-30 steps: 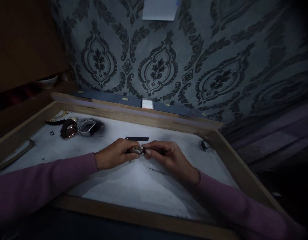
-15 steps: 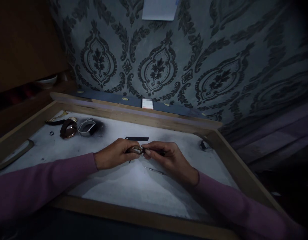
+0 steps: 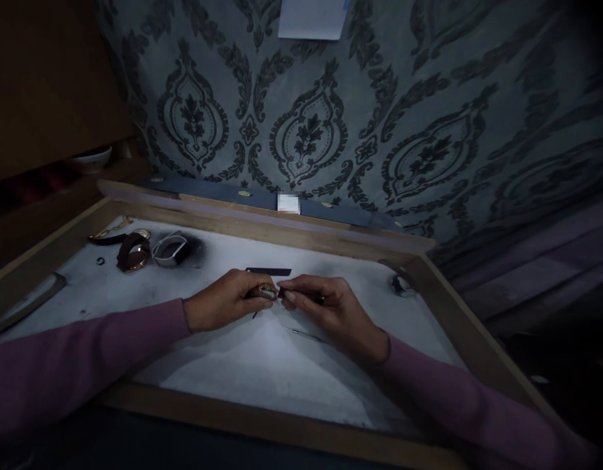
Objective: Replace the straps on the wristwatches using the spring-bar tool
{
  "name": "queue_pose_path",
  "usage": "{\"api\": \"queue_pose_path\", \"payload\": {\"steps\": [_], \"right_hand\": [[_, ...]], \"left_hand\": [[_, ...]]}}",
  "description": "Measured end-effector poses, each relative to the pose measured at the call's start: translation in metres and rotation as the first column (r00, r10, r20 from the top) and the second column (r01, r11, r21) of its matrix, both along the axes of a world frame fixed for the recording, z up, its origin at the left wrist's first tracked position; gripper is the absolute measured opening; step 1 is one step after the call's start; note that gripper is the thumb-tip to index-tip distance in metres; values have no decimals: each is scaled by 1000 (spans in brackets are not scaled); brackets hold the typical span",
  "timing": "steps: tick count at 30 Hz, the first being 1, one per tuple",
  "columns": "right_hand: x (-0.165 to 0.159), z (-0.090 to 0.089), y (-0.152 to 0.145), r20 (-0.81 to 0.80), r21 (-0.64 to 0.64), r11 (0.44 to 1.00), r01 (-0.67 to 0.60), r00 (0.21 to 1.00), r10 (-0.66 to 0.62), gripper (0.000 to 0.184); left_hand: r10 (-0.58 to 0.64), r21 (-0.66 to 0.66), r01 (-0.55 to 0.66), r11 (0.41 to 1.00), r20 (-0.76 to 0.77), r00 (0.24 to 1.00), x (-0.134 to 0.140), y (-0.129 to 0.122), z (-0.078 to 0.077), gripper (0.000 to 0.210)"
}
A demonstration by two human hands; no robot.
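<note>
Between thumb and fingers, my left hand [image 3: 227, 301] grips a gold-coloured watch [image 3: 266, 292], seen edge-on. My right hand [image 3: 330, 303] is closed in a pinch on a dark watch strap [image 3: 282, 294], its end close to the watch case; whether the two are joined I cannot tell. Both hands are held over the white surface of a shallow wooden tray [image 3: 281, 228]. Just behind them lies a flat black strap piece [image 3: 268, 271]. A thin metal tool [image 3: 304, 334] rests on the white surface beneath my right hand.
At the tray's far left are a brown-strapped watch [image 3: 133, 253], a white-banded watch [image 3: 171, 249] and a gold watch [image 3: 142, 233]. A small dark ring [image 3: 100, 260] lies nearby. A dark coiled item [image 3: 402, 284] sits by the right wall. Patterned wallpaper [image 3: 308, 130] rises behind.
The watch has turned slightly in my left hand, and the strap end in my right hand has tilted and shows more. Both hands keep nearly the same place.
</note>
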State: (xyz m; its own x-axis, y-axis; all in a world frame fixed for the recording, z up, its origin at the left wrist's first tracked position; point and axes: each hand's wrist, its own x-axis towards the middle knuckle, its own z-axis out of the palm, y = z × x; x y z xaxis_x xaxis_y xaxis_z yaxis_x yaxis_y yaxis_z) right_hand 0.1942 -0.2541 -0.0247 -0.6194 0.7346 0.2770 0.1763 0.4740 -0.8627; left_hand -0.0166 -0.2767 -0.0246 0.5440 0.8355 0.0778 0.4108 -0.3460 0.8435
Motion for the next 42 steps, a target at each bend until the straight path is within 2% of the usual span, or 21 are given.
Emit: {"api": "queue_pose_path", "payload": {"steps": [7,20,34,42], "right_hand": [[0,2,0,-17,-50,999,-2,1000,1,23],[-1,1,0,-19,-45,999,-10,1000,9,23],[-2,-2,0,-23,-45,999,-19,1000,18,21],[0,-2,2,-55,-142,990,-1,998,-7,28]], "left_hand": [[-3,16,3,1000,-12,1000,0,-1,1,10],[2,35,0,999,-59,998,1,-2,2,13],[8,20,-8,1000,-15,1000,1,-3,3,13],[3,42,-1,999,-40,999,1,-3,3,16]]}}
